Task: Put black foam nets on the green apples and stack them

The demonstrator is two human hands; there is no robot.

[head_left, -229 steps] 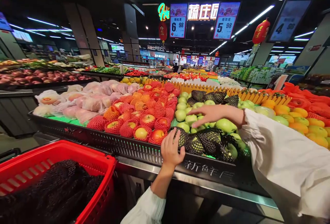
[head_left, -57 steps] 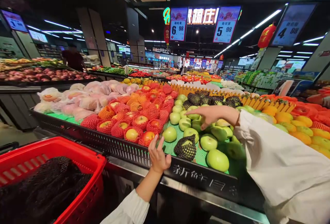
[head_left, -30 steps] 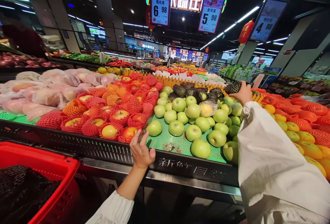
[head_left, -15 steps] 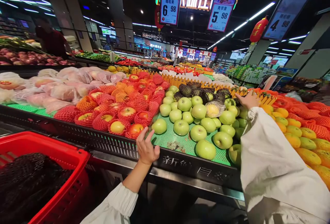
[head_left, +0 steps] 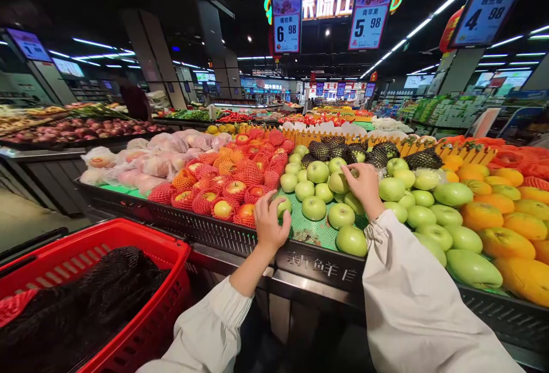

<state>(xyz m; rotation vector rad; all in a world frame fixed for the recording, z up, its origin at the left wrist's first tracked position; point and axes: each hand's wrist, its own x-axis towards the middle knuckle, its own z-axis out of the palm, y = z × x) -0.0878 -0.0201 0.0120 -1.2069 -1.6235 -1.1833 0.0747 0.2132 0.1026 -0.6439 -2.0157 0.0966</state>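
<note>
My left hand [head_left: 272, 222] is open, its fingers curled loosely and the thumb apart, at the front edge of the fruit stand [head_left: 319, 263]. Just behind its fingers a single green apple [head_left: 284, 206] lies by the red-netted apples. My right hand [head_left: 364, 186] reaches over the heap of green apples, back of the hand up, with fingers apart and nothing held. Its fingertips are close to a green apple [head_left: 338, 182]; whether they touch it I cannot tell. Part of the heap is hidden behind this hand and its sleeve.
A red shopping basket [head_left: 171, 258] with dark netted contents stands at lower left. Red-netted apples [head_left: 235, 190] and plastic-wrapped fruit [head_left: 158, 161] lie left of the green apples, oranges [head_left: 493, 218] to the right. Black-netted fruit [head_left: 381, 154] sits behind. Price screens [head_left: 372, 12] hang overhead.
My right hand has drawn back from the rear of the stand, leftward to above the green apples. The view has shifted right and back, showing more basket. My left hand stays at the edge.
</note>
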